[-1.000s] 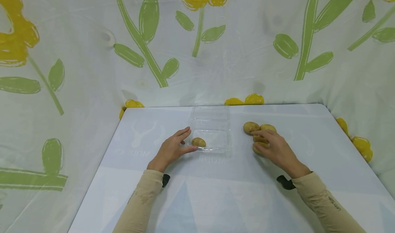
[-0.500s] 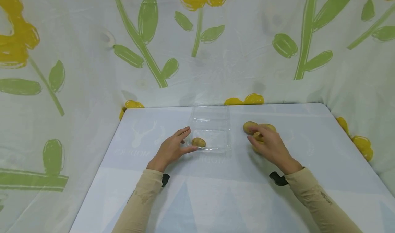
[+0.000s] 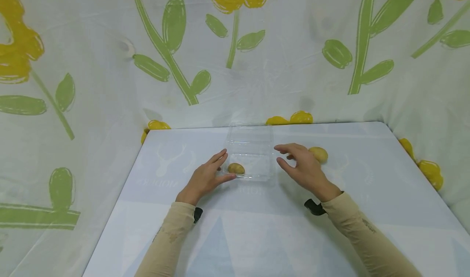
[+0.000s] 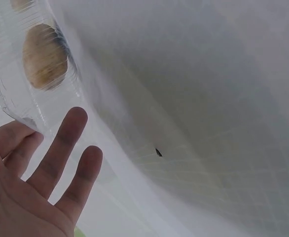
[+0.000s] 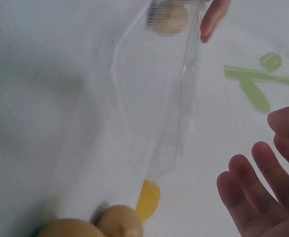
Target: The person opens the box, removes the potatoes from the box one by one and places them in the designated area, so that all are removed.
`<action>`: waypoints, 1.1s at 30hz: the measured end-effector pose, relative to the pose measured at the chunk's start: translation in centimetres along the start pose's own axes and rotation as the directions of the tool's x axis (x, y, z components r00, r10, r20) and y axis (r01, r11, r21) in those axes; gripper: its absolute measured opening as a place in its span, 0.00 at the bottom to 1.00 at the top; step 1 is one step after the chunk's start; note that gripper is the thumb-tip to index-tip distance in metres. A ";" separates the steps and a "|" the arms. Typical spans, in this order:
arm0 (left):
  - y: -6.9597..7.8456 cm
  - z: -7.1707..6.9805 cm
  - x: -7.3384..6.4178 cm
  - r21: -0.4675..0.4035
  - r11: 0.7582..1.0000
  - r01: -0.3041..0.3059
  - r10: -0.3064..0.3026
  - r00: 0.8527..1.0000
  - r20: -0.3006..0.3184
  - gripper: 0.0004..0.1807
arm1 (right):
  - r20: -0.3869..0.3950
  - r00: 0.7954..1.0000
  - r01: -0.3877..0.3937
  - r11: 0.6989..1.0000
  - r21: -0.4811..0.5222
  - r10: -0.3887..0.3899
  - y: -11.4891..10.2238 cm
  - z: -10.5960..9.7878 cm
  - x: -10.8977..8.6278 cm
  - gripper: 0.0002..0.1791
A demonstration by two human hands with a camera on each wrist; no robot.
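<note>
A clear plastic clamshell box (image 3: 253, 175) lies with its lid raised back in the head view, and one potato (image 3: 236, 168) sits at its left end. Beside that end, my left hand (image 3: 205, 177) has its thumb along the front edge and its fingers at the left side. Its fingers (image 4: 60, 153) look straight and spread in the left wrist view. My right hand (image 3: 306, 167) hovers just right of the box with fingers extended and nothing visible between them. Behind it one potato (image 3: 318, 155) shows; the hand hides others. The right wrist view shows two potatoes (image 5: 120, 222) low down.
The pale printed table (image 3: 257, 236) spreads around the box. A white cloth (image 3: 293, 73) with yellow flowers and green leaves hangs along its back and both sides.
My right hand has moved left from over the potato pile toward the box's right side, its fingers opening out. The left hand, the box and the potato in it stay put.
</note>
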State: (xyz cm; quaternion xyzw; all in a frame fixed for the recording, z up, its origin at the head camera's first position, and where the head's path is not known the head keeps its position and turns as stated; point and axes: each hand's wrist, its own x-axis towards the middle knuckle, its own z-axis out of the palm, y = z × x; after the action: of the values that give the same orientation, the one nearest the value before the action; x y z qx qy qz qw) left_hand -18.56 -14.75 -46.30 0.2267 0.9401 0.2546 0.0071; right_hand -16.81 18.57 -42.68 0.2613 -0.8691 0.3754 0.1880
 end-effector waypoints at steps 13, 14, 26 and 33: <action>0.1 0.2 -0.1 -0.015 1.000 0.012 -0.012 1.000 -0.011 0.48 | 0.187 0.978 -0.113 0.988 0.103 0.092 -1.9 2.8 2.4 0.24; 0.1 0.2 -0.1 -0.016 1.000 0.017 -0.017 1.000 -0.010 0.48 | 0.197 0.976 -0.115 0.987 0.109 0.092 -2.0 3.0 2.5 0.24; 0.2 0.2 -0.2 -0.048 0.997 0.058 -0.057 0.998 0.008 0.48 | 0.299 0.949 -0.162 0.968 0.191 0.100 -2.1 5.8 3.5 0.24; 0.4 0.0 -0.2 -0.082 0.994 0.075 -0.074 0.997 0.013 0.48 | 0.366 0.917 -0.252 0.943 0.217 0.161 -2.2 6.9 4.1 0.24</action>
State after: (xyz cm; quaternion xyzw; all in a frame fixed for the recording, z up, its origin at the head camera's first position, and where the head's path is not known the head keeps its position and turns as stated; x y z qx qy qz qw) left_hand -18.19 -14.55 -46.20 0.1922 0.9366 0.2914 0.0305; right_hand -19.64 10.87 -43.81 0.2509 -0.8547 0.4524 -0.0432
